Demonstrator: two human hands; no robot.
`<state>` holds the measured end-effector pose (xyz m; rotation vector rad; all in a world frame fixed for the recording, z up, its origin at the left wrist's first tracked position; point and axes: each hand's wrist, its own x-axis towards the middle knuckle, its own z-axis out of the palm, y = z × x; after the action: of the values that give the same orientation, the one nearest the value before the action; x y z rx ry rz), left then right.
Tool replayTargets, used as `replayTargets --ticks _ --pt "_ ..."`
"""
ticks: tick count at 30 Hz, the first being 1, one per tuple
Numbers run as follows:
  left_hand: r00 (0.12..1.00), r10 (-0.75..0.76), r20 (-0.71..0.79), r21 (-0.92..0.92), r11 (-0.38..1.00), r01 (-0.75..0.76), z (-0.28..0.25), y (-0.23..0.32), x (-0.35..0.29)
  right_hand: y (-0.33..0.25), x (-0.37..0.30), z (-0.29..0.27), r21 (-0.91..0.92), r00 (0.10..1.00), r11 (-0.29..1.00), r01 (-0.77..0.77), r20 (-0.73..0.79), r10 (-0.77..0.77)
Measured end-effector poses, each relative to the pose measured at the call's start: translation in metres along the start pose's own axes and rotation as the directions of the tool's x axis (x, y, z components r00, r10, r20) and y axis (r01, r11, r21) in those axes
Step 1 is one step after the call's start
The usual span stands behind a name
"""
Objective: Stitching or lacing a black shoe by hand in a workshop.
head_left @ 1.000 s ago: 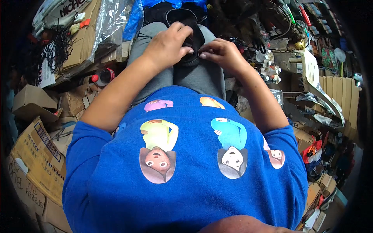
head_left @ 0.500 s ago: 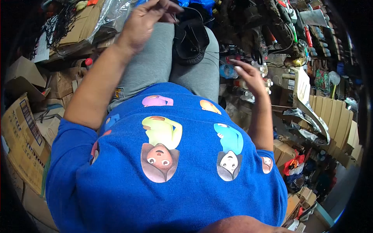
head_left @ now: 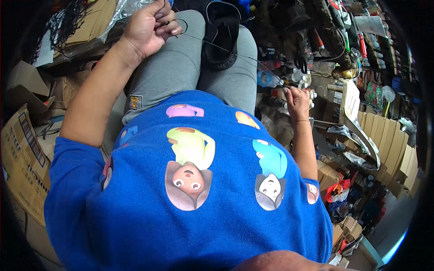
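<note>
A black shoe [head_left: 220, 47] rests between my thighs, its dark opening facing up and its ribbed sole edge toward me. Above it, a thin dark thread [head_left: 194, 37] runs from one hand to the other. My left hand [head_left: 147, 29], over the left knee, has its fingers curled round the thread, and a dark loop stands out beside the fingertips. Off to the right of my thighs, my right hand [head_left: 297, 103] pinches the thread's other end between thumb and fingers. Whether either hand also holds a small tool is too fine to make out.
Several plastic bottles [head_left: 267, 79] stand right of my legs. A pale plastic chair [head_left: 352, 106] and stacked cardboard [head_left: 382, 135] lie beyond. At left are an opened carton [head_left: 29, 83], flat cardboard [head_left: 92, 22] and tangled black cords [head_left: 63, 29].
Both hands have drawn toward me, the left also outward. The right fingers, spread apart before, have closed on the thread, which now stretches between the hands across the shoe.
</note>
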<state>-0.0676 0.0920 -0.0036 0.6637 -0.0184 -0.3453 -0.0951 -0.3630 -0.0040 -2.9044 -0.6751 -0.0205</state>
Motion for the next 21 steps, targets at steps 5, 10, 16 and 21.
replayTargets --ticks 5,10,16,21 --pt "0.999 0.027 -0.021 0.486 0.874 -0.014 -0.033 0.025 -0.012 0.021 -0.015 0.018 0.714 0.830 0.437 -0.548 0.400 0.388" --pt "0.967 -0.014 -0.254 0.873 0.428 0.235 -0.042 0.096 -0.065 0.011 0.018 -0.031 0.746 0.931 0.635 -0.200 -0.057 0.361" --pt "0.978 0.204 0.044 0.993 -0.116 -0.020 0.001 0.043 0.041 -0.086 0.137 -0.033 0.601 0.955 0.792 0.111 0.155 -0.252" --pt "0.963 0.137 -0.230 0.841 -0.471 0.268 0.007 -0.014 0.113 -0.111 0.158 -0.006 0.460 0.915 0.881 -0.108 0.394 -0.093"
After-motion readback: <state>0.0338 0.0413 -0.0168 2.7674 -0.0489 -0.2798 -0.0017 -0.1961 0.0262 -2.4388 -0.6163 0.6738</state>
